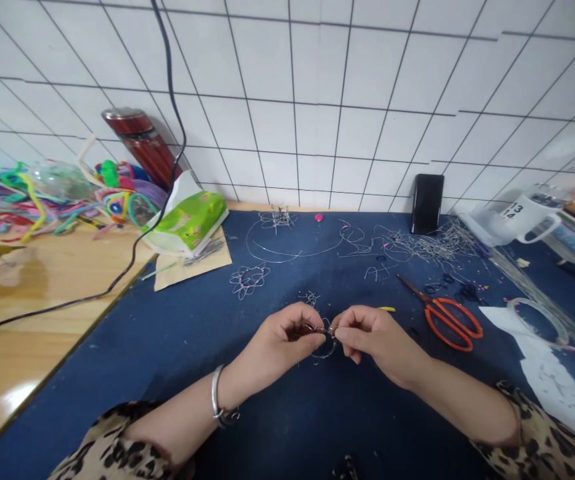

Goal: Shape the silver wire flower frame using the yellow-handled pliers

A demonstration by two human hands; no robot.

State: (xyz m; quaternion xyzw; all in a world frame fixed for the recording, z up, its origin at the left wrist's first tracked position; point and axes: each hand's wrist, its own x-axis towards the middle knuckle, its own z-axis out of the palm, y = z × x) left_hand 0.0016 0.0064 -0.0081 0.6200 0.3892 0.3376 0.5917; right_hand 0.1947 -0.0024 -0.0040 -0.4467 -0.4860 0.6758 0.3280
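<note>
Between my two hands is a thin piece of bent silvery wire (323,355) with a rounded loop hanging below the fingertips. My left hand (287,337) pinches its left side between thumb and fingers. From the other side, my right hand (375,339) grips the wire with thumb and index finger, close to the left fingertips. Fine detail of the wire is partly hidden by the fingers. Just beyond the hands lies a small tangle of wire (310,298). A flower-shaped wire piece (249,281) rests flat to the left.
Orange-handled scissors (451,323) lie right of my hands, near a heap of cut wires (432,243). A phone (427,204) leans on the tiled wall beside a white mug (527,217). A green tissue pack (187,223), red flask (142,143) and black cable (132,257) are left.
</note>
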